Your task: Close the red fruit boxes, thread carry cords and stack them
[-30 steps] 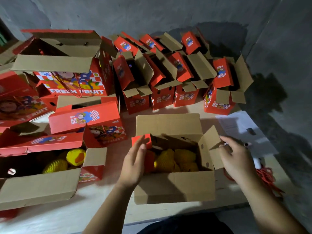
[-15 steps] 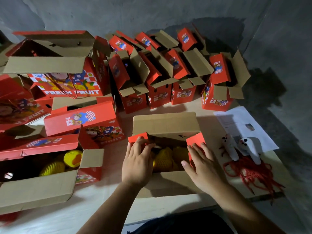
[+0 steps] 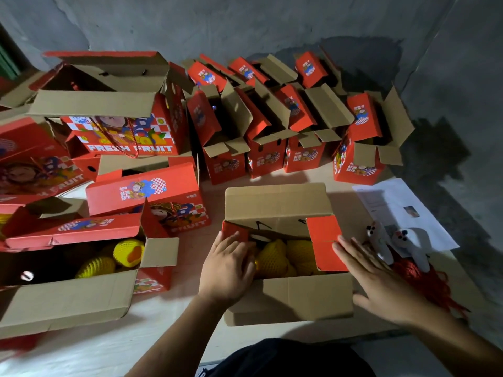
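An open fruit box (image 3: 291,297) stands in front of me on the table, with yellow net-wrapped fruit (image 3: 275,258) inside. My left hand (image 3: 227,268) presses the box's small left side flap (image 3: 235,231) inward with straight fingers. My right hand (image 3: 381,281) lies flat, fingers straight, against the red right side flap (image 3: 325,240), folded over the opening. The long back flap (image 3: 277,202) and front flap stay open. A bundle of red carry cords (image 3: 424,284) lies just right of the box.
Several open red boxes (image 3: 266,126) crowd the back of the table. A bigger open box with fruit (image 3: 68,297) sits at the left beside a closed one (image 3: 147,190). Two small white figures (image 3: 394,244) and a paper sheet (image 3: 397,205) lie at the right.
My right hand pushed the right side flap from upright down over the opening. My left hand kept pressing the left flap in. The view shifted slightly.
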Action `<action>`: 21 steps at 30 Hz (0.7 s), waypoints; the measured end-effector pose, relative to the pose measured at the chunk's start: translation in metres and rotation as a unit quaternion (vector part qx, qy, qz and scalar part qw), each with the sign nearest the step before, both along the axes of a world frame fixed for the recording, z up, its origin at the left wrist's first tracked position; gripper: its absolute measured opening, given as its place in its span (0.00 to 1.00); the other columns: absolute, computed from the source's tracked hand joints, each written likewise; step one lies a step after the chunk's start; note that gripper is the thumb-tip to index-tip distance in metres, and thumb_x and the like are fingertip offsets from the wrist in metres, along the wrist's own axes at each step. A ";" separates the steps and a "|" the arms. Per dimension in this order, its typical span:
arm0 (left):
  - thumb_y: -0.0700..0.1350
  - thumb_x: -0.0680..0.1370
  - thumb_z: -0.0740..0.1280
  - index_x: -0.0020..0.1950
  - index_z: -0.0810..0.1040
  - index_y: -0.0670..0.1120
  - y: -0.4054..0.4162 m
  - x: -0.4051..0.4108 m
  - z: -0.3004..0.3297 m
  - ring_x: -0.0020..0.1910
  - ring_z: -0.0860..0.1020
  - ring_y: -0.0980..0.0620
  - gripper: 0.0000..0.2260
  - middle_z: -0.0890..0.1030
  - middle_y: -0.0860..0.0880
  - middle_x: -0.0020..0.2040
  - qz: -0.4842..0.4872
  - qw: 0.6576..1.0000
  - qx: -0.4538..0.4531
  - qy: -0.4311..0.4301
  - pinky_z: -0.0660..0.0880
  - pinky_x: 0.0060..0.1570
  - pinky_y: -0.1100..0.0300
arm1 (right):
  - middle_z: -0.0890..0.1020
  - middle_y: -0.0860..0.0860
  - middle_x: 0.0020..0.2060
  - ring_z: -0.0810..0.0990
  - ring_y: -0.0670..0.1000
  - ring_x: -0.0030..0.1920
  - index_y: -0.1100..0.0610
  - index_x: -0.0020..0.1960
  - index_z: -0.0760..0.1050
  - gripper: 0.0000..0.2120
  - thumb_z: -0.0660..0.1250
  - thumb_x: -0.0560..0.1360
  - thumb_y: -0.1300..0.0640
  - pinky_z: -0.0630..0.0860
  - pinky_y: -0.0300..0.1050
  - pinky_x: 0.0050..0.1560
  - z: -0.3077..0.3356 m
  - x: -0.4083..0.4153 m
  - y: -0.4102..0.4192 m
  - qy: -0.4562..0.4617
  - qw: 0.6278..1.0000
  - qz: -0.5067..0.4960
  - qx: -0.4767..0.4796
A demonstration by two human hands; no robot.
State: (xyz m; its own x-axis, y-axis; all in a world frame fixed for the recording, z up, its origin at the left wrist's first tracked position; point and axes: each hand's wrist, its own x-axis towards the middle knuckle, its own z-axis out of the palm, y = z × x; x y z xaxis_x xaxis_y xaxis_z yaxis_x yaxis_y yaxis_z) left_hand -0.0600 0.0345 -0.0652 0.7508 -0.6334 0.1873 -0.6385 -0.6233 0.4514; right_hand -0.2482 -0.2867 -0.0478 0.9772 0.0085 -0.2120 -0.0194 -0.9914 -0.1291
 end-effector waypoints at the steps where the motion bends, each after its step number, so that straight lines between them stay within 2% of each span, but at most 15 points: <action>1: 0.54 0.82 0.61 0.66 0.81 0.53 0.001 0.000 -0.001 0.77 0.70 0.49 0.16 0.83 0.50 0.66 -0.003 1.000 0.004 -0.001 0.54 0.82 0.46 | 0.31 0.40 0.80 0.31 0.44 0.80 0.42 0.81 0.28 0.56 0.72 0.76 0.50 0.40 0.46 0.80 -0.002 0.001 0.000 -0.005 1.000 0.000 0.002; 5: 0.48 0.82 0.61 0.73 0.76 0.50 -0.002 0.000 0.004 0.78 0.67 0.51 0.19 0.78 0.51 0.72 0.001 0.993 -0.085 0.077 0.52 0.81 0.39 | 0.34 0.40 0.81 0.35 0.44 0.81 0.44 0.83 0.34 0.56 0.75 0.74 0.52 0.50 0.48 0.80 -0.005 -0.001 -0.010 -0.006 0.999 0.006 0.051; 7: 0.46 0.82 0.62 0.74 0.75 0.50 0.000 0.001 0.007 0.76 0.69 0.54 0.19 0.77 0.55 0.71 0.002 0.973 -0.168 0.158 0.58 0.80 0.39 | 0.37 0.39 0.82 0.39 0.46 0.82 0.42 0.83 0.37 0.52 0.73 0.76 0.53 0.57 0.50 0.80 -0.005 -0.003 -0.010 -0.009 0.994 0.006 0.108; 8: 0.46 0.82 0.62 0.74 0.75 0.50 0.002 0.001 0.008 0.73 0.72 0.56 0.19 0.78 0.56 0.70 0.015 0.948 -0.225 0.222 0.64 0.77 0.44 | 0.40 0.40 0.83 0.42 0.47 0.83 0.41 0.84 0.40 0.49 0.73 0.77 0.50 0.58 0.49 0.79 -0.005 -0.002 -0.007 -0.022 0.988 0.003 0.153; 9: 0.47 0.83 0.62 0.73 0.76 0.51 0.004 0.002 0.011 0.71 0.75 0.55 0.19 0.80 0.55 0.69 0.034 0.906 -0.290 0.307 0.71 0.72 0.50 | 0.44 0.41 0.83 0.45 0.47 0.83 0.43 0.84 0.45 0.46 0.72 0.78 0.43 0.57 0.47 0.80 -0.006 -0.001 0.000 -0.045 0.975 -0.009 0.217; 10: 0.49 0.83 0.61 0.73 0.77 0.50 0.006 0.005 0.015 0.70 0.77 0.53 0.18 0.81 0.52 0.68 0.050 0.846 -0.359 0.391 0.74 0.67 0.53 | 0.49 0.43 0.83 0.49 0.47 0.83 0.45 0.84 0.52 0.42 0.69 0.78 0.37 0.56 0.46 0.80 -0.006 0.002 0.011 -0.080 0.952 -0.042 0.294; 12: 0.54 0.85 0.58 0.74 0.76 0.47 0.010 0.011 0.021 0.72 0.76 0.48 0.21 0.80 0.47 0.71 0.078 0.727 -0.462 0.502 0.72 0.68 0.51 | 0.61 0.44 0.80 0.58 0.46 0.81 0.47 0.79 0.62 0.37 0.63 0.77 0.31 0.58 0.50 0.79 -0.010 0.012 0.035 -0.165 0.883 -0.145 0.414; 13: 0.59 0.85 0.56 0.75 0.75 0.47 0.013 0.013 0.023 0.73 0.76 0.48 0.24 0.79 0.47 0.72 0.088 0.701 -0.481 0.519 0.70 0.69 0.49 | 0.66 0.45 0.77 0.63 0.45 0.78 0.47 0.78 0.63 0.36 0.63 0.76 0.29 0.62 0.53 0.78 -0.013 0.019 0.045 -0.194 0.853 -0.201 0.441; 14: 0.63 0.84 0.55 0.76 0.73 0.48 0.015 0.014 0.023 0.73 0.75 0.50 0.27 0.79 0.49 0.73 0.087 0.698 -0.485 0.519 0.69 0.70 0.49 | 0.68 0.47 0.74 0.67 0.45 0.75 0.46 0.77 0.62 0.37 0.64 0.75 0.29 0.66 0.55 0.76 -0.015 0.028 0.052 -0.208 0.826 -0.260 0.455; 16: 0.64 0.81 0.62 0.78 0.70 0.52 0.014 0.012 0.024 0.74 0.74 0.55 0.28 0.77 0.54 0.74 0.076 0.774 -0.424 0.465 0.68 0.74 0.50 | 0.63 0.52 0.75 0.66 0.46 0.73 0.44 0.80 0.53 0.41 0.67 0.74 0.34 0.67 0.55 0.74 -0.014 0.042 0.063 -0.213 0.803 -0.349 0.433; 17: 0.60 0.81 0.67 0.79 0.69 0.52 0.012 0.009 0.024 0.75 0.72 0.56 0.28 0.76 0.55 0.74 0.065 0.832 -0.364 0.415 0.68 0.75 0.50 | 0.59 0.50 0.77 0.62 0.46 0.73 0.43 0.81 0.51 0.41 0.68 0.76 0.37 0.65 0.54 0.72 -0.012 0.046 0.066 -0.220 0.821 -0.368 0.377; 18: 0.55 0.81 0.70 0.80 0.68 0.51 0.009 0.006 0.021 0.76 0.70 0.56 0.28 0.74 0.56 0.76 0.042 0.893 -0.288 0.344 0.67 0.77 0.48 | 0.57 0.48 0.77 0.60 0.49 0.74 0.43 0.81 0.53 0.36 0.66 0.79 0.40 0.64 0.55 0.69 -0.010 0.049 0.067 -0.238 0.859 -0.349 0.289; 19: 0.50 0.81 0.71 0.80 0.68 0.50 0.004 0.004 0.017 0.78 0.68 0.54 0.27 0.71 0.55 0.77 0.020 0.950 -0.194 0.244 0.64 0.79 0.44 | 0.57 0.50 0.78 0.60 0.54 0.75 0.44 0.81 0.58 0.29 0.63 0.83 0.43 0.65 0.56 0.69 -0.012 0.049 0.067 -0.268 0.901 -0.286 0.188; 20: 0.48 0.82 0.70 0.78 0.71 0.50 0.000 0.001 0.012 0.79 0.65 0.50 0.24 0.71 0.53 0.77 0.001 0.984 -0.117 0.130 0.60 0.79 0.38 | 0.61 0.51 0.78 0.62 0.58 0.75 0.46 0.79 0.64 0.25 0.60 0.83 0.44 0.67 0.58 0.70 -0.013 0.049 0.067 -0.285 0.931 -0.198 0.110; 21: 0.50 0.83 0.68 0.75 0.75 0.51 -0.002 -0.003 0.009 0.79 0.65 0.46 0.20 0.72 0.52 0.77 -0.011 0.996 -0.076 0.037 0.58 0.78 0.33 | 0.65 0.50 0.77 0.64 0.58 0.75 0.48 0.77 0.67 0.25 0.57 0.83 0.41 0.68 0.59 0.71 -0.013 0.049 0.067 -0.272 0.951 -0.127 0.067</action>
